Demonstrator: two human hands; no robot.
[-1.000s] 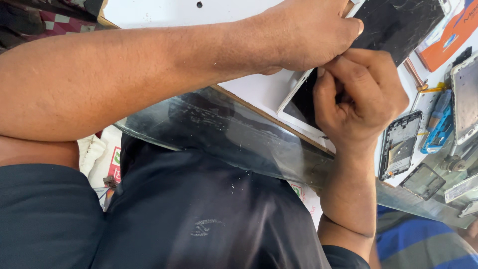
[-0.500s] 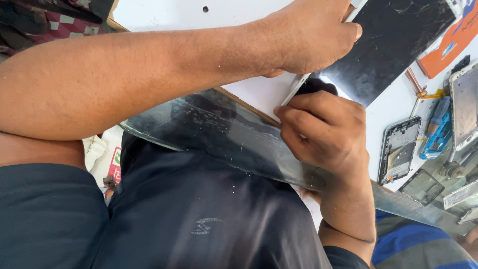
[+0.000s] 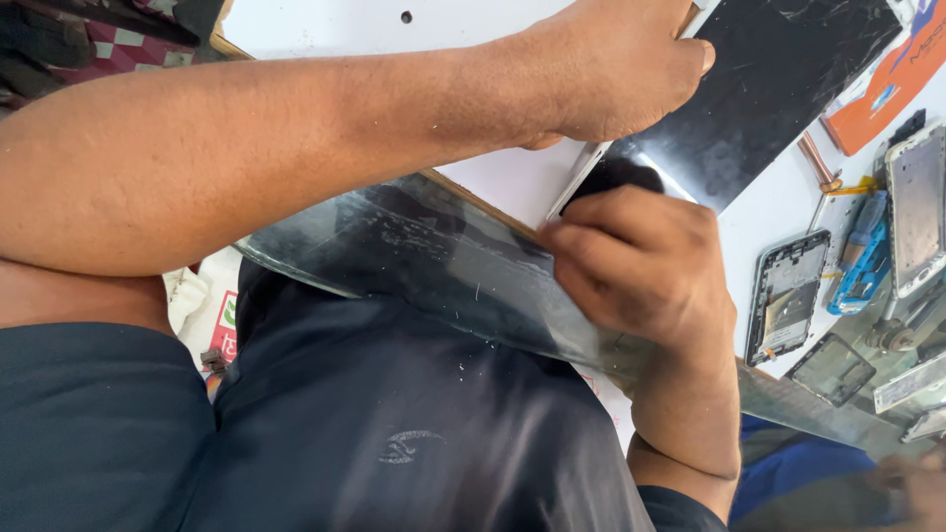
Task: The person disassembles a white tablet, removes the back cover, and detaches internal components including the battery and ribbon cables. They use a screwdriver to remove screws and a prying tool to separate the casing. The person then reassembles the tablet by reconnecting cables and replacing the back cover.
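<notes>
The white worktable carries all items and serves as the reference; its glass-edged front rim runs diagonally from lower left to lower right. The largest item on it is a black display panel, lying flat at the upper right of the table surface, with a white frame edge along its lower-left side. The left hand reaches across the table from the left and rests palm-down on the upper-left corner of the panel, fingers curled together and pressing it against the surface. The right hand comes up from the front rim and sits at the lower-left corner of the panel, fingers closed together over that corner; whether they pinch the panel edge or a small tool cannot be determined, because the fingertips are hidden. To the right of the panel, an orange box lies near the far right edge of the table. Below it, a silver phone chassis lies flat, with a blue tool just beside it. A dark phone mid-frame lies nearer the front rim, right of the right hand.
</notes>
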